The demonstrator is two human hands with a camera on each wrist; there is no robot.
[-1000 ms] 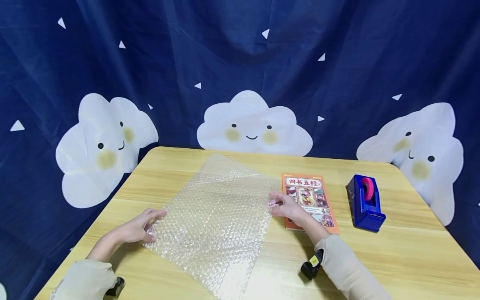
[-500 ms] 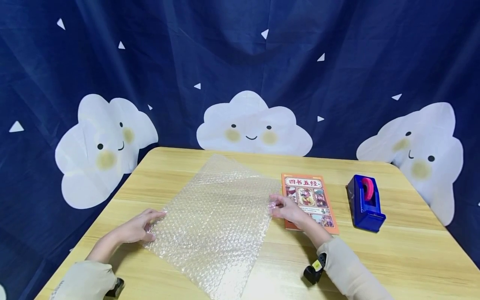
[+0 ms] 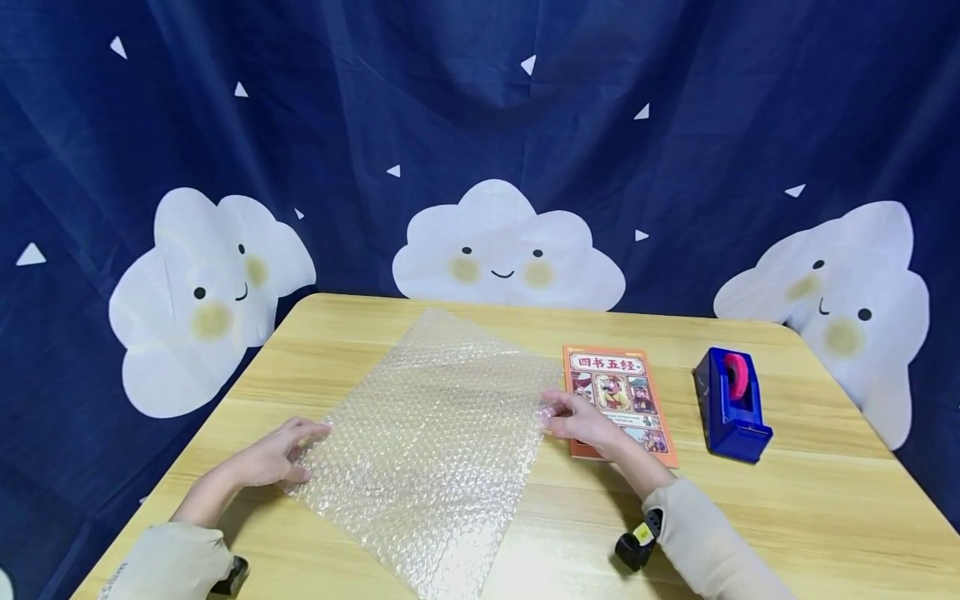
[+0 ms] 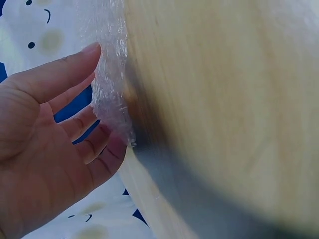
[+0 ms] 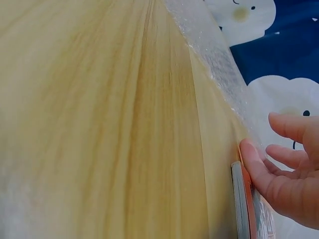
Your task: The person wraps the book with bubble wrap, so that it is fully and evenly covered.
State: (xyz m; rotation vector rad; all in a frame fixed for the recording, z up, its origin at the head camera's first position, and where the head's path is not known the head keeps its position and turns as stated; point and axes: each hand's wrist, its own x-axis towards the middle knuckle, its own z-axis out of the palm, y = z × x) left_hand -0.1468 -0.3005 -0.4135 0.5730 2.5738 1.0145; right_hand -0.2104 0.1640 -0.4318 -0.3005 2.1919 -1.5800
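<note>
A clear sheet of bubble wrap (image 3: 435,442) lies spread on the table. My left hand (image 3: 273,454) holds its left edge. In the left wrist view, the thumb lies at one side of the bubble wrap (image 4: 109,59), and some fingertips of the left hand (image 4: 55,134) show behind it. My right hand (image 3: 581,425) pinches the opposite edge, above an orange picture book (image 3: 618,387). The right wrist view shows the right hand (image 5: 289,169) beside the book's edge (image 5: 244,199), with fingers bent; its exact contact with the wrap is partly hidden.
A blue tape dispenser (image 3: 731,417) with a red ring in it stands right of the book on the wooden table (image 3: 810,467). A dark blue curtain (image 3: 465,100) with smiling clouds hangs behind the table's far edge.
My right forearm and sleeve have shifted slightly to the right. Both hands stay at the edges of the bubble wrap, whose position is nearly the same.
</note>
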